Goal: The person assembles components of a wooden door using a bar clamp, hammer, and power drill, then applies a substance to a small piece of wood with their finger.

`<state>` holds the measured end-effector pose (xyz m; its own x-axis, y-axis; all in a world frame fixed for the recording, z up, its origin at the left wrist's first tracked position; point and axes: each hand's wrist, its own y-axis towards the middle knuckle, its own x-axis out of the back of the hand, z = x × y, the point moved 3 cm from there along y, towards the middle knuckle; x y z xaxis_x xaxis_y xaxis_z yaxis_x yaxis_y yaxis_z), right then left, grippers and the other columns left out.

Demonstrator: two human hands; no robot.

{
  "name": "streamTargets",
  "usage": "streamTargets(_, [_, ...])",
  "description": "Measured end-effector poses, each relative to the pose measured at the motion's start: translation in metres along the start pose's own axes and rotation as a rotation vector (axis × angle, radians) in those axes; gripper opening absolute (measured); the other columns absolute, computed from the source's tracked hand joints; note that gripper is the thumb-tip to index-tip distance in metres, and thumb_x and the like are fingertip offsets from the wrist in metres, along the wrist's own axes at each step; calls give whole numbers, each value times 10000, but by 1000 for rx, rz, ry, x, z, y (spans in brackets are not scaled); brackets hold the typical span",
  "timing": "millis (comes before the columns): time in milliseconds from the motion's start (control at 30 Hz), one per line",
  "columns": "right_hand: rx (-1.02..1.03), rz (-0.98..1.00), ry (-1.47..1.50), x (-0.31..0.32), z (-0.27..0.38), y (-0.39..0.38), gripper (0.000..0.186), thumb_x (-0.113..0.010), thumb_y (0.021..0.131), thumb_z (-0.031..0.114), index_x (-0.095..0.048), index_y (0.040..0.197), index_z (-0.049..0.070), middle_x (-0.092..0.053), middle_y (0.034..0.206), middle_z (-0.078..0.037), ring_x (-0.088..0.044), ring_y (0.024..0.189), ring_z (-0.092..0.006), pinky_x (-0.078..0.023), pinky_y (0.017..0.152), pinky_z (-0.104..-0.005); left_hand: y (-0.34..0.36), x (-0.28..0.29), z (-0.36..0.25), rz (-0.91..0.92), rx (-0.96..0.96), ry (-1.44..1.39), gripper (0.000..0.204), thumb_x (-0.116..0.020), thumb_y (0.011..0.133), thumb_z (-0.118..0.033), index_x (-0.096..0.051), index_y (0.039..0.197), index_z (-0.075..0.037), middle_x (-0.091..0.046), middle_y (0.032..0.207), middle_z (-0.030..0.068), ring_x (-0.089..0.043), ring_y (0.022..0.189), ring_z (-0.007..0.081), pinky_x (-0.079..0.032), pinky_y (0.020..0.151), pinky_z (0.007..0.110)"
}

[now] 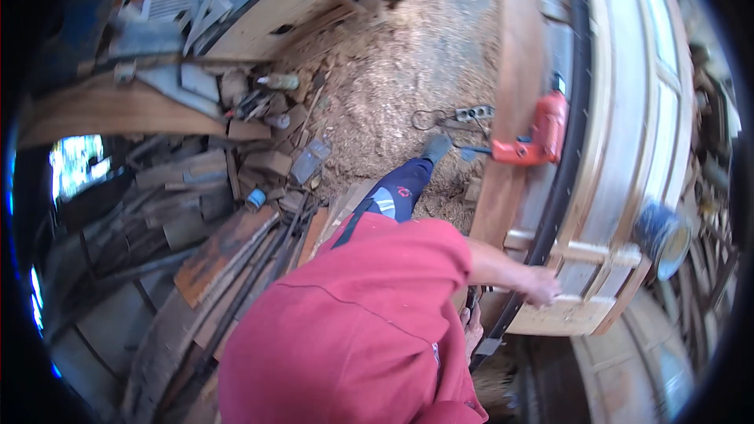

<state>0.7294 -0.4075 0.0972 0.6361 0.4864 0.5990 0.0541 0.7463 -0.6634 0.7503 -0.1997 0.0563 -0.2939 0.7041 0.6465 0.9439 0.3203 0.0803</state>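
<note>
My left hand (539,286), smeared by motion, reaches over a long black metal bar (567,161) to the end of a pale wooden panelled door (577,320). Its fingers look closed, but what they hold, if anything, is unclear. Lower down, my right hand (472,331) is curled beside the near end of the bar, by a small dark part; my sleeve hides much of it, and the held thing cannot be made out. A red power drill (547,129) lies across a brown plank (506,78) beside the bar, farther off.
A blue-and-white can (661,237) stands at the door's right edge. Sawdust and shavings (385,71) cover the floor, with a power strip (475,113) on it. Scrap boards (228,255) and bottles, one pale green (279,81), crowd the left. A bench (259,20) stands behind.
</note>
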Motion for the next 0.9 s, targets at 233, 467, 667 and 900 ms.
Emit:
streamTargets(233, [259,268,-260,21,107,92,406,-574,1003,339,-572,1325,91,-671,846,-286,-655,779,-498,-481,647,-566,-364,80,73,-750,580,-65,213,-581,849,-275,-715,892,-115,-689,923,104,-672,915,324,-559,782,433])
streamTargets(467, [426,493,-422,-3,151,137,278,-681,944,260,-578,1066,33,-619,684,-190,-635,627,-386,-485,607,-488,-671,-100,-29,-450,1898,-168,231,-621,847,-155,-747,970,-6,-707,1088,222,-679,1074,367,-556,900,480])
streamTargets(667, [322,719,-652,-49,180,142,232,-667,905,182,-503,975,35,-632,694,-216,-672,687,-427,-494,627,-509,-672,-220,-77,-684,2057,-830,397,-636,940,-323,-711,1155,2,-671,1229,235,-641,1159,388,-503,1001,471])
streamTargets(900, [497,682,-1175,-131,270,155,395,-737,846,384,-588,916,26,-695,876,-255,-666,890,-473,-508,783,-544,-702,-173,25,-1290,2104,-927,566,-599,949,-496,-574,1313,-63,-553,1375,228,-595,1204,412,-480,1028,516])
